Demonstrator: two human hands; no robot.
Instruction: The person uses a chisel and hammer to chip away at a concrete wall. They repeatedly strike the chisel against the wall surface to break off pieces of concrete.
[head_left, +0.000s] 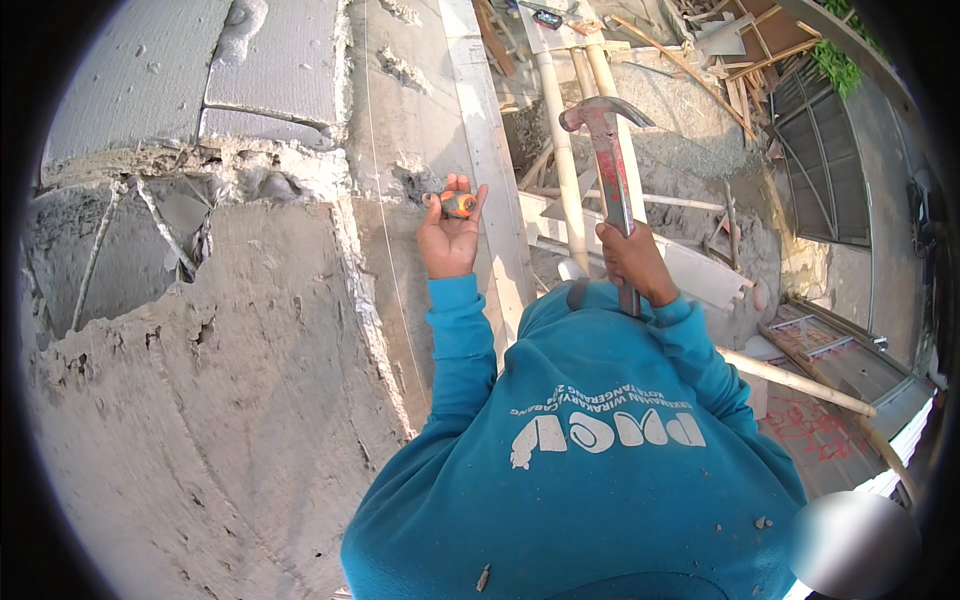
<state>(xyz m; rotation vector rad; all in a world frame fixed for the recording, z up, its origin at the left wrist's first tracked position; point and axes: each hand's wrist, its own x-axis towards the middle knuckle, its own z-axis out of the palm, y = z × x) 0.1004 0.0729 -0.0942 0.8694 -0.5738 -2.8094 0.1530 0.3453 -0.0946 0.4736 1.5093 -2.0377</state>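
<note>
In my left hand (452, 244) lies an orange and dark tool handle (454, 203), pinched between thumb and fingers near the concrete wall face; any blade or shaft is hidden. My right hand (636, 259) grips the metal handle of a claw hammer (616, 169), whose red paint is worn. The hammer's head is up, its claw pointing right. A chipped hole (421, 182) in the cement surface is just beyond my left fingertips. A thin string (386, 232) runs along that surface, left of my left hand.
At the left are light blocks (270, 67) and a rough concrete slab (247, 360) with a cavity showing bars. Bamboo poles (566, 165) stand before me. A board (536, 30) with tools lies at the top. Scrap timber (739, 97) is piled at the upper right.
</note>
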